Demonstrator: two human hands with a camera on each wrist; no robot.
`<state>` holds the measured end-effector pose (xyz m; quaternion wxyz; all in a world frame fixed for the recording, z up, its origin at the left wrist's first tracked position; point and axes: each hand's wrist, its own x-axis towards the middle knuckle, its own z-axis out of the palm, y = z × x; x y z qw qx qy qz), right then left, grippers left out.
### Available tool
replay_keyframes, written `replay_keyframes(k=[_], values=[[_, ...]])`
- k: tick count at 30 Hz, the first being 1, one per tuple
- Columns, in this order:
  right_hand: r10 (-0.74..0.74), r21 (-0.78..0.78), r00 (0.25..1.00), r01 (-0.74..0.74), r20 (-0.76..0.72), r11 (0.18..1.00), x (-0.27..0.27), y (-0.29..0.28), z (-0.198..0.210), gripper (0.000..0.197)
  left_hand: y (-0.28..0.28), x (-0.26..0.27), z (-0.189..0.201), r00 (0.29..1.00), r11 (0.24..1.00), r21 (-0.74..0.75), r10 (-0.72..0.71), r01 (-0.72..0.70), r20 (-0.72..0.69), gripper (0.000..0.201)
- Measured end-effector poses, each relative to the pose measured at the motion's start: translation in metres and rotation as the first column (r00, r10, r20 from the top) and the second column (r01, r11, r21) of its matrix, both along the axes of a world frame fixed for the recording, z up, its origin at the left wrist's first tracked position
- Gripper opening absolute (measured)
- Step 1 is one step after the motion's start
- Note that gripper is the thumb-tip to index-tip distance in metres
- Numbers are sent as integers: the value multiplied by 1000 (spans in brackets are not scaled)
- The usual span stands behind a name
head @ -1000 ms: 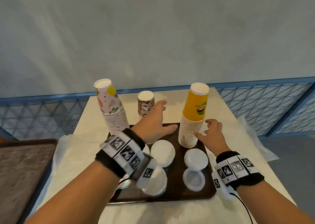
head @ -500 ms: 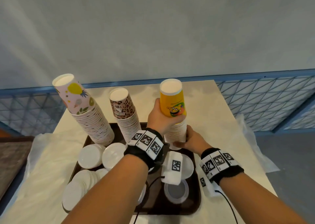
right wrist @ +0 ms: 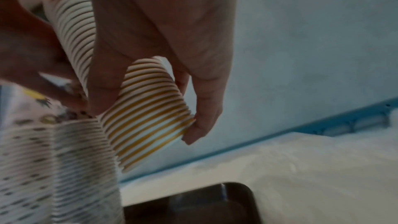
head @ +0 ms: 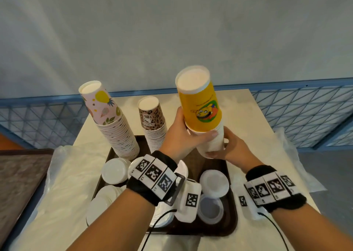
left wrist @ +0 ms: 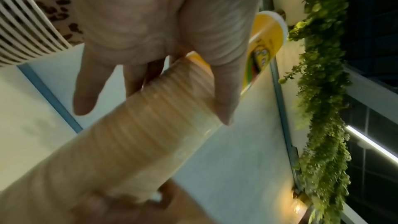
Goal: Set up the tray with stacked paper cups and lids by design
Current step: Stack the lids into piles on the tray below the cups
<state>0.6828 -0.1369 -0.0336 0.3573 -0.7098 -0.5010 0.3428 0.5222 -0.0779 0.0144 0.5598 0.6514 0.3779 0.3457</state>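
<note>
Both hands hold the yellow cup stack [head: 200, 105] in the air above the dark brown tray [head: 232, 220]. My left hand [head: 183, 134] grips it just under the top yellow cup. My right hand [head: 227, 147] wraps the lower rims [right wrist: 148, 108]. In the left wrist view the stack [left wrist: 163, 118] runs between thumb and fingers. A pink fruit-print stack [head: 112, 124] leans at the tray's back left. A leopard-print stack [head: 153, 122] stands in the middle back. White lids [head: 114, 171] lie on the tray's front half.
The tray rests on a cream table [head: 246, 117] covered in clear plastic sheet [head: 63, 178]. A clear lid [head: 210, 208] lies at the tray's front right. A second dark tray [head: 17, 176] sits at the left. A blue railing [head: 301, 107] runs behind the table.
Both hands closed on the yellow stack and lifted it off the tray, up and toward me. The other stacks have not moved.
</note>
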Motion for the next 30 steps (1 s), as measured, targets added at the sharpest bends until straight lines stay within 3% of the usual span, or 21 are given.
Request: replay_keyframes(k=[3,8,12,13,15,17,20,24,30], values=[[81,-10,992,-82,-98,997,-19,-9,20,81,-11,-16,-9,997,997,29,-63,65,-43,87],[233,-10,971,-234,-49,972,-60,-11,39,77,-18,-56,-18,1000,1000,14,-4,4,-11,80],[449,-76,894,-448,-13,891,-70,15,54,90,-13,-94,-12,997,996,43,71,-72,16,84],[412,-50,911,-411,16,910,-71,26,60,92,-12,-102,-9,996,996,41,83,-84,20,85],[203,29,977,-206,70,978,-79,49,70,86,-8,-119,-6,994,993,41,110,-110,13,87],[83,93,993,-91,89,992,-94,73,71,88,-3,-132,-4,990,989,43,143,-143,9,87],[90,80,995,-94,50,992,-119,98,54,95,3,-146,-2,987,986,46,163,-163,-5,87],[34,86,999,-33,-10,996,-141,108,34,78,8,-158,-5,982,982,35,188,-187,-26,86],[-79,70,995,75,60,995,-107,95,36,75,12,-165,-12,983,984,-3,176,-176,-42,82]])
